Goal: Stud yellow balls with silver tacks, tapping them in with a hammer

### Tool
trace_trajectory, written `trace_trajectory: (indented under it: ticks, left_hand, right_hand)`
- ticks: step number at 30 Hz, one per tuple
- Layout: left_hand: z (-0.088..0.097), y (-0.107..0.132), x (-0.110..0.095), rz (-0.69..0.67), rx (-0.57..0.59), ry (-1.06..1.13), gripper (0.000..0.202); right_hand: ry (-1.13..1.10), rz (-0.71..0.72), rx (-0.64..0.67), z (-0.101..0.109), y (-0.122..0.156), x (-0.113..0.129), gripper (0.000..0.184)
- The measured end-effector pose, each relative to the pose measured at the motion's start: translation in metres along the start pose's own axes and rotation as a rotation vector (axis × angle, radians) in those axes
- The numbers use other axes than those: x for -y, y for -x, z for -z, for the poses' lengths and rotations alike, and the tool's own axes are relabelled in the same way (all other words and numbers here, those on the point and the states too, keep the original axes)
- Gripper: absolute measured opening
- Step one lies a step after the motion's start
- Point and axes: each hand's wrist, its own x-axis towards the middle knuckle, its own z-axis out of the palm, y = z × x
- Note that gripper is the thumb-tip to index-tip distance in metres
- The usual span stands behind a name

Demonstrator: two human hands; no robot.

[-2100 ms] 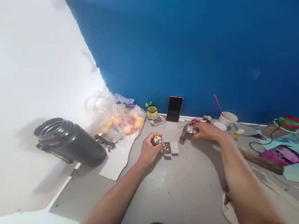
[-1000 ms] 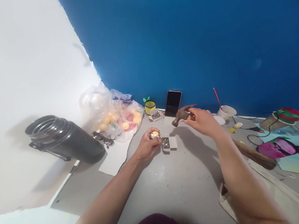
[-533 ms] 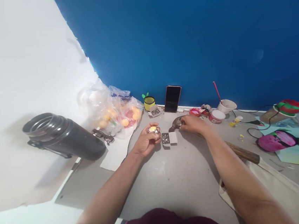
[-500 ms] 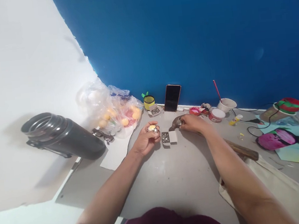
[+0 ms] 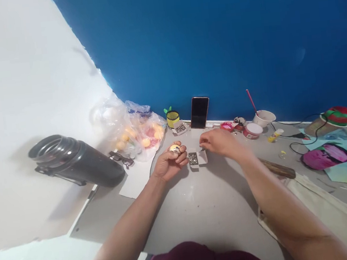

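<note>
My left hand point(image 5: 170, 163) is wrapped around a small yellow ball point(image 5: 175, 148) whose lower part is covered with shiny metal tack heads. Just to its right, on the table, an opened small box point(image 5: 193, 159) holds many silver tacks, its white flap folded out to the right. Above that flap hovers my right hand point(image 5: 216, 143), thumb and fingertips pinched together. Whatever sits in the pinch is too small and shaded to make out. The dark brown rounded object seen earlier by this hand does not show.
A second box of tacks point(image 5: 180, 127) sits near a propped phone point(image 5: 200, 112). Bagged yellow balls point(image 5: 131, 136) and a dark flask point(image 5: 78, 161) stand left. To the right are a paint jar point(image 5: 252, 130), a white cup point(image 5: 264, 118), a wooden stick point(image 5: 278, 168) and a cloth point(image 5: 319, 210).
My right hand has come off the dark brown object and moved slightly left, to above the box flap. My left hand keeps the ball, now turned a little. The view shifted slightly.
</note>
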Motion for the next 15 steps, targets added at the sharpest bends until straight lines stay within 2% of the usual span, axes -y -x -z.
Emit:
trace_trajectory:
  ticks: [3,6,11,15]
  left_hand:
    - [0.003,-0.001,-0.001,-0.016,0.0,0.01,0.029]
    - [0.006,-0.001,-0.003,-0.042,0.016,-0.03,0.033]
    - [0.005,0.001,-0.005,-0.042,0.02,-0.051,0.048]
    - [0.005,0.001,-0.005,-0.045,0.015,-0.087,0.046]
  right_hand:
    - [0.065,0.091,0.052,-0.017,-0.003,0.018,0.02]
    - [0.163,0.168,0.127,-0.038,-0.006,0.029,0.019]
    - [0.234,0.181,0.167,-0.063,-0.01,0.033,0.023]
    - [0.196,0.166,0.2,-0.068,-0.013,0.033,0.025]
